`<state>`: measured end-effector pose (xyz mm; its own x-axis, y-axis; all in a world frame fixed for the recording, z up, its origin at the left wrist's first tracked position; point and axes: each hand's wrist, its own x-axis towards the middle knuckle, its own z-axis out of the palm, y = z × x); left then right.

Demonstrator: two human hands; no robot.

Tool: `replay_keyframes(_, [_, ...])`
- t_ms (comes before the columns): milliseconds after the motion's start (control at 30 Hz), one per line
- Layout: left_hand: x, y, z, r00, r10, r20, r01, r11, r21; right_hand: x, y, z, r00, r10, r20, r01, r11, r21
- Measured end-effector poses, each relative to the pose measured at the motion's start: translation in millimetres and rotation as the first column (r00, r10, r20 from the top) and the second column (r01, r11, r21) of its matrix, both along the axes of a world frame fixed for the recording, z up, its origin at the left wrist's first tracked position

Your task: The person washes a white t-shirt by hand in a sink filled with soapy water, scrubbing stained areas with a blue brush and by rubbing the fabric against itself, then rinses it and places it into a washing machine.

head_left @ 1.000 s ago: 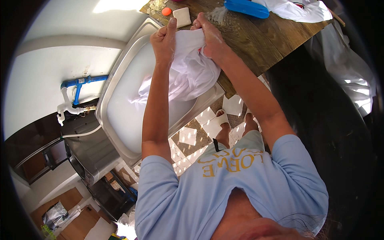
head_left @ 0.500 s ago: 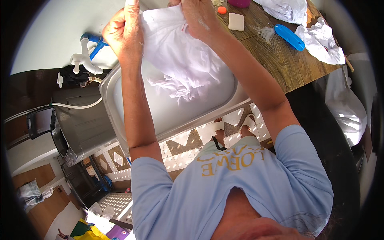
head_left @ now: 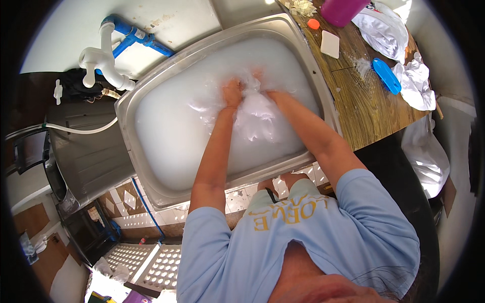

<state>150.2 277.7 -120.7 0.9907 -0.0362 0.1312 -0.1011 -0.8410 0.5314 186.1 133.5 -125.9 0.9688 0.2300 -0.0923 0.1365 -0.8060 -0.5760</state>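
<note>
Cloudy water fills a large metal basin [head_left: 126, 118]. A white cloth [head_left: 256, 118], gathered and wet, lies partly under the surface near the basin's middle. My left hand [head_left: 232, 95] is closed on its left side, fingers half dipped in the water. On the cloth's right side my right hand [head_left: 270, 93] also grips it. Murky water and splashing hide most of the right hand's fingers. The cloth's lower folds bulge up between my two wrists, toward me.
Right of the basin, a wooden table [head_left: 364, 111] carries a pale soap bar [head_left: 330, 44], blue brush [head_left: 386, 76], orange round piece [head_left: 313, 23], purple container [head_left: 343, 9] and white cloths [head_left: 415, 83]. A white tap [head_left: 101, 65] on blue pipe juts over the basin's left corner.
Both hands have come down from above the basin's far side, taking the white cloth into the water. My view has shifted, so more of the basin shows.
</note>
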Motion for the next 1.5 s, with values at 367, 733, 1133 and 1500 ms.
replay_keyframes(367, [18,-8,87,0.934,0.193,-0.3,-0.35,0.658,-0.666,10,4,69,0.783,-0.113,-0.612,0.621,0.2,0.758])
replay_keyframes(733, [36,-35,90,0.959,0.08,0.273,-0.047,0.991,-0.125,-33,31,85,0.529,0.296,-0.796,0.848,-0.23,0.478])
replay_keyframes(1133, [30,-41,84,0.937,0.043,0.347,0.072,0.947,-0.312,-32,32,98,0.499,0.195,-0.845,0.867,-0.128,0.482])
replay_keyframes(1500, [37,-29,73,0.961,0.1,0.257,0.001,0.931,-0.365,-37,26,112,0.531,0.322,-0.784,0.847,-0.191,0.496])
